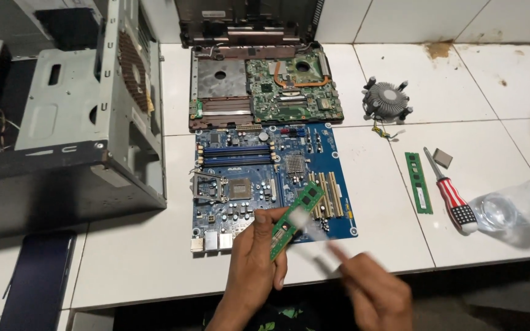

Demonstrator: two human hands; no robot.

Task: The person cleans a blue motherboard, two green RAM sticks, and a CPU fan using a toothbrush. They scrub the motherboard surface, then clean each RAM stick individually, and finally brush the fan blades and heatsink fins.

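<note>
Glossy white tiled tabletop (375,178), stained. Matt grey sheet-metal computer case (69,110). Blue lacquered motherboard (338,208). Finned metal cooler (386,100). Clear plastic bottle (510,208). Plastic-handled screwdriver (452,193).

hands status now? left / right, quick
Left hand: closed on a green memory module, held over the blue motherboard.
Right hand: motion-blurred, closed on a white tool that touches the module; what kind of tool cannot be told.

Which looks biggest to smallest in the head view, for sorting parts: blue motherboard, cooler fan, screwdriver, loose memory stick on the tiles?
1. blue motherboard
2. screwdriver and loose memory stick: alike in length, so unranked
3. cooler fan, though farther away, so unsure
</note>
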